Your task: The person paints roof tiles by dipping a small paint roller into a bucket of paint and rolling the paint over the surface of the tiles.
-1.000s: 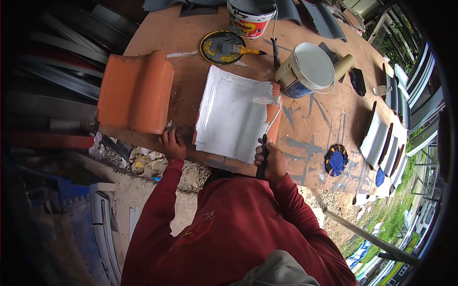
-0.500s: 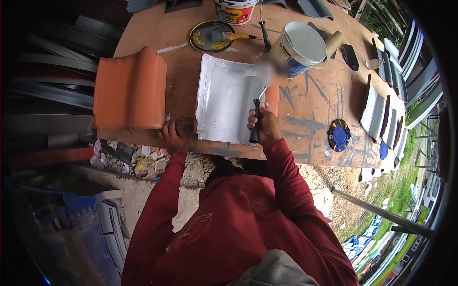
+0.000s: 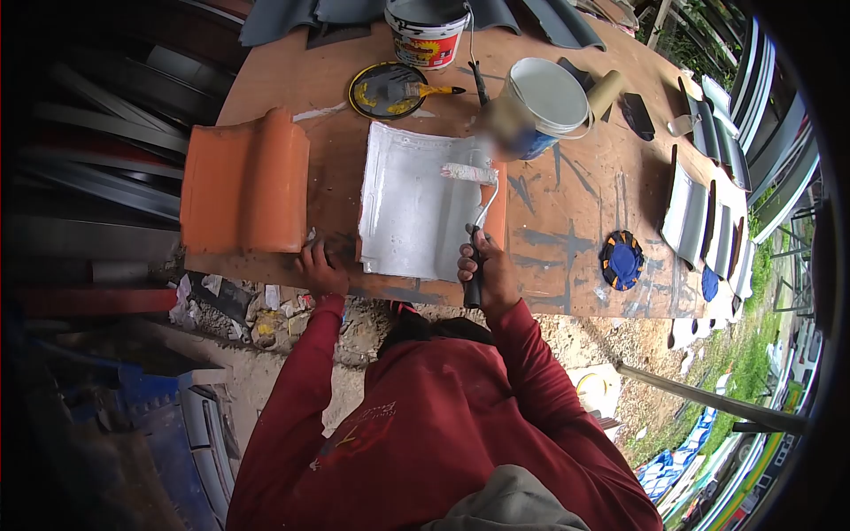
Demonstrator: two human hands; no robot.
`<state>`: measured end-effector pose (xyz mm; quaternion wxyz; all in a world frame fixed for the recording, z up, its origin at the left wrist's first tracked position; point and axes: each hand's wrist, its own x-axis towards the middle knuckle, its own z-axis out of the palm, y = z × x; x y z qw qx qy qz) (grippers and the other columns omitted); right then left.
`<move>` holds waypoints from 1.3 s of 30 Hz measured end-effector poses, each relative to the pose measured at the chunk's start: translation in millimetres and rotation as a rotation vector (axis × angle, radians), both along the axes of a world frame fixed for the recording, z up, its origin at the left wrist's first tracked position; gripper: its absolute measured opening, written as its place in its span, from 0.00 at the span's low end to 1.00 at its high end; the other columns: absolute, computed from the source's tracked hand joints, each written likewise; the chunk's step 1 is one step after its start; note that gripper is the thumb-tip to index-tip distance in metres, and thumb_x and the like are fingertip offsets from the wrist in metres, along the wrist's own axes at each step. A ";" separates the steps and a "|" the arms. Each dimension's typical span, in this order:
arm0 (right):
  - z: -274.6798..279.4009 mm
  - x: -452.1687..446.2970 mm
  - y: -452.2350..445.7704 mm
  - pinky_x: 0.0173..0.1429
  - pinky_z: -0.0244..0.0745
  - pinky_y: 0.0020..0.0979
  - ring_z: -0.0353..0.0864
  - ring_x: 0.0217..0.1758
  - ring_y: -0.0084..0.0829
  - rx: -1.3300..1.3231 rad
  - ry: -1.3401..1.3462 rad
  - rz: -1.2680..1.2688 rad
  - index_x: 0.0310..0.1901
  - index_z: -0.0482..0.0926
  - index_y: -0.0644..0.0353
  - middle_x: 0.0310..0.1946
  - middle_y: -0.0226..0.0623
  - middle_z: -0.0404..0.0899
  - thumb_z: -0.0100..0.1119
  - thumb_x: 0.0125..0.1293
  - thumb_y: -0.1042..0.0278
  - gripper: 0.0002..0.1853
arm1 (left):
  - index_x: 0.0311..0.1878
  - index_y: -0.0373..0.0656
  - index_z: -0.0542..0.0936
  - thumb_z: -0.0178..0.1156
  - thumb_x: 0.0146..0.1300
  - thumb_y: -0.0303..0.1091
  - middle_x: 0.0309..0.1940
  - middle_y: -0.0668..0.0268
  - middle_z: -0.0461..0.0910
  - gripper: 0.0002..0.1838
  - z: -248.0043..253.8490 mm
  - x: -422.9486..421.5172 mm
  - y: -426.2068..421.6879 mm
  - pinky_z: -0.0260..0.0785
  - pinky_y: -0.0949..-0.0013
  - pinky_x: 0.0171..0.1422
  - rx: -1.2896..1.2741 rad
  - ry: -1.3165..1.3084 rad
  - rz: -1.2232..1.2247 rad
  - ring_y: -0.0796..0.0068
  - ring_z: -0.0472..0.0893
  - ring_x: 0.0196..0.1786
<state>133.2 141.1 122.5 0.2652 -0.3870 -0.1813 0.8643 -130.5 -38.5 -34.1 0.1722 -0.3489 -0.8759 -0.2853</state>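
Observation:
My right hand (image 3: 487, 276) is wrapped around the black handle of a small paint roller (image 3: 469, 173). The roller's white sleeve lies over the upper right part of a roof tile (image 3: 407, 199) coated in wet-looking white paint. Bare orange shows along that tile's right side. My left hand (image 3: 322, 270) rests at the table's near edge, fingers apart and holding nothing. It is between the white tile and an unpainted orange tile (image 3: 243, 190), close to the orange tile's lower right corner.
On the wooden table (image 3: 567, 257) stand a white bucket (image 3: 544, 97) and a paint pail (image 3: 425, 44). A yellow-handled brush (image 3: 429, 90) lies on a round lid (image 3: 367, 93). A blue cloth pad (image 3: 622, 259) sits to the right, near painted tiles (image 3: 691, 208).
The roller and my right hand have come toward me along the white tile. My left hand stays at the table edge. The view has tilted slightly up.

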 end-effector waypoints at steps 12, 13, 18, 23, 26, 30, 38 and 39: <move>-6.3 4.9 46.8 0.28 0.67 0.26 0.66 0.25 0.20 -0.042 0.140 -0.017 0.57 0.69 0.53 0.32 0.28 0.69 0.43 0.86 0.57 0.11 | 0.56 0.42 0.81 0.59 0.64 0.32 0.55 0.51 0.77 0.17 3.7 3.8 9.5 0.65 0.41 0.65 -0.036 0.070 -0.016 0.40 0.73 0.58; -7.7 1.9 49.8 0.28 0.67 0.26 0.66 0.25 0.20 -0.050 0.142 -0.021 0.57 0.69 0.53 0.32 0.28 0.69 0.43 0.86 0.57 0.11 | 0.55 0.42 0.81 0.58 0.64 0.32 0.55 0.50 0.76 0.17 4.7 5.8 7.9 0.65 0.41 0.65 -0.049 0.061 0.005 0.40 0.73 0.58; -12.8 -20.9 89.9 0.28 0.67 0.25 0.66 0.26 0.20 -0.062 0.202 -0.106 0.56 0.70 0.53 0.31 0.28 0.68 0.44 0.85 0.60 0.09 | 0.56 0.42 0.80 0.58 0.62 0.31 0.55 0.50 0.77 0.19 1.8 2.8 6.2 0.65 0.41 0.65 -0.083 0.055 -0.004 0.40 0.73 0.59; -9.7 17.1 39.2 0.26 0.67 0.26 0.65 0.22 0.20 -0.006 0.137 -0.036 0.57 0.72 0.54 0.30 0.28 0.70 0.47 0.84 0.60 0.10 | 0.56 0.42 0.81 0.58 0.63 0.32 0.56 0.49 0.76 0.18 1.1 3.9 9.0 0.63 0.41 0.67 -0.089 0.040 0.012 0.38 0.72 0.60; -3.3 61.4 -18.4 0.23 0.67 0.27 0.67 0.20 0.21 -0.016 0.046 0.030 0.60 0.72 0.53 0.29 0.29 0.71 0.48 0.84 0.59 0.11 | 0.57 0.42 0.80 0.58 0.62 0.31 0.57 0.50 0.76 0.19 1.7 3.5 6.1 0.63 0.41 0.68 -0.128 0.001 0.016 0.38 0.71 0.61; 3.4 120.6 -88.6 0.21 0.68 0.27 0.68 0.20 0.22 -0.117 -0.021 0.071 0.61 0.73 0.53 0.29 0.31 0.72 0.49 0.84 0.59 0.13 | 0.54 0.42 0.80 0.58 0.60 0.29 0.55 0.52 0.76 0.18 5.2 6.0 7.4 0.65 0.43 0.65 -0.144 0.051 0.034 0.42 0.72 0.57; -15.3 79.2 -40.0 0.21 0.69 0.29 0.70 0.19 0.23 0.113 -0.102 -0.015 0.59 0.73 0.57 0.29 0.31 0.72 0.51 0.83 0.60 0.13 | 0.55 0.41 0.80 0.58 0.61 0.30 0.57 0.51 0.76 0.18 8.2 8.4 8.9 0.64 0.42 0.68 -0.173 0.036 0.046 0.40 0.72 0.60; -20.3 62.9 -19.5 0.22 0.69 0.29 0.70 0.19 0.23 0.149 -0.096 -0.044 0.57 0.73 0.57 0.28 0.30 0.72 0.51 0.82 0.60 0.12 | 0.55 0.41 0.80 0.58 0.61 0.30 0.57 0.51 0.76 0.18 5.5 6.8 6.2 0.64 0.42 0.68 -0.179 0.044 0.046 0.40 0.72 0.60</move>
